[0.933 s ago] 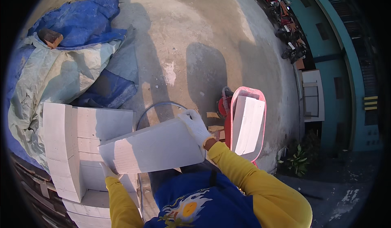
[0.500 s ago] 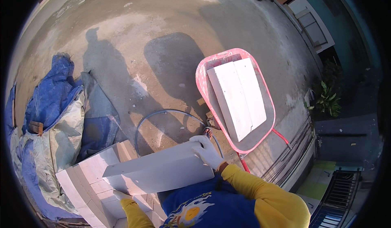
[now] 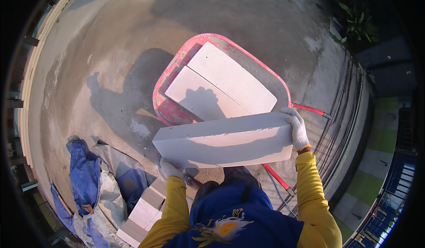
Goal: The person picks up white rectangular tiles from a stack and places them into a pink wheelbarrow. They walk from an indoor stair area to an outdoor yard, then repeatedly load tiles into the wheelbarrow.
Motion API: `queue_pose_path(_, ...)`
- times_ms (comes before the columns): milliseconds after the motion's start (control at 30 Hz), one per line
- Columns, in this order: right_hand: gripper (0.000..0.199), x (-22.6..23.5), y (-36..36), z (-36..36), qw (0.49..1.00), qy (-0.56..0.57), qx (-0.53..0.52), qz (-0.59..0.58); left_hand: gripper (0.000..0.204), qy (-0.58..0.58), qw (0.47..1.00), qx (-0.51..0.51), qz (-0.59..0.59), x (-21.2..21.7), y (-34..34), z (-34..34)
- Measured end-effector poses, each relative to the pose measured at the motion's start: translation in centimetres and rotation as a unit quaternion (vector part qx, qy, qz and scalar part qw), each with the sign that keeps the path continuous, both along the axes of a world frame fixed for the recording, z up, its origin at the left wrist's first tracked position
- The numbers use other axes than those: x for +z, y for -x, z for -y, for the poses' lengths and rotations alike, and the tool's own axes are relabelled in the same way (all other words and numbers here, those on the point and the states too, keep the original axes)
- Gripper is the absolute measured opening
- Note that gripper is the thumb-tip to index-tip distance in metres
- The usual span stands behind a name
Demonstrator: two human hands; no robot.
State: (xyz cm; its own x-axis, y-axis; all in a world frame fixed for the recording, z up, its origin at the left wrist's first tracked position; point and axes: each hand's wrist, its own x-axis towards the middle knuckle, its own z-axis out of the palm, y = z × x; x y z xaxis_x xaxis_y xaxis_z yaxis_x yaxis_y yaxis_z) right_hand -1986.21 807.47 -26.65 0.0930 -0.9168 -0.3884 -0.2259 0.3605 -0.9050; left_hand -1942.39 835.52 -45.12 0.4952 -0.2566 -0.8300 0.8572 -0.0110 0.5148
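A long, pale lightweight concrete block (image 3: 223, 138) is held level in front of my body between both gloved hands. My right hand (image 3: 295, 127), in a white knit glove, grips its right end. At the lower left corner my left hand (image 3: 171, 168) clasps the other end, its fingers partly hidden by the block. Just beyond is a red wheelbarrow (image 3: 171, 111) with two similar blocks lying side by side in its tray, the farther block (image 3: 234, 77) and the nearer block (image 3: 199, 93). The held block overlaps the tray's near edge in view.
Stacked blocks (image 3: 144, 212) stand at lower left, beside a crumpled blue and grey tarp (image 3: 84, 173). The wheelbarrow's red handles (image 3: 312, 110) point right. Long dark rods or cables (image 3: 343, 111) lie along the right side, with a leafy plant (image 3: 357, 24) beyond.
The block has moved from above the stack to the near side of the wheelbarrow. My left hand has come up with its end, and my view has turned right.
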Motion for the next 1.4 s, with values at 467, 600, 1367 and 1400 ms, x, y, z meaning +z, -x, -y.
queue_pose_path(467,0.034,-18.4,9.8,8.4,0.963,-0.135,-0.196,0.125,0.042,-0.054,0.987,-0.090,0.119,-4.2,-0.4,17.1)
queue_pose_path(600,0.032,-24.1,10.0,11.0,0.963,-0.162,-0.174,0.125,0.047,-0.051,0.987,-0.075,0.135,-2.2,1.0,18.7)
queue_pose_path(1367,0.066,-29.7,7.3,9.6,0.965,-0.173,-0.155,-0.117,0.075,-0.035,0.909,-0.389,0.149,-0.7,-4.4,19.8)
queue_pose_path(1400,0.067,-30.0,7.2,9.0,0.961,-0.179,-0.157,-0.144,0.075,-0.030,0.909,-0.395,0.126,-0.9,-4.4,21.2)
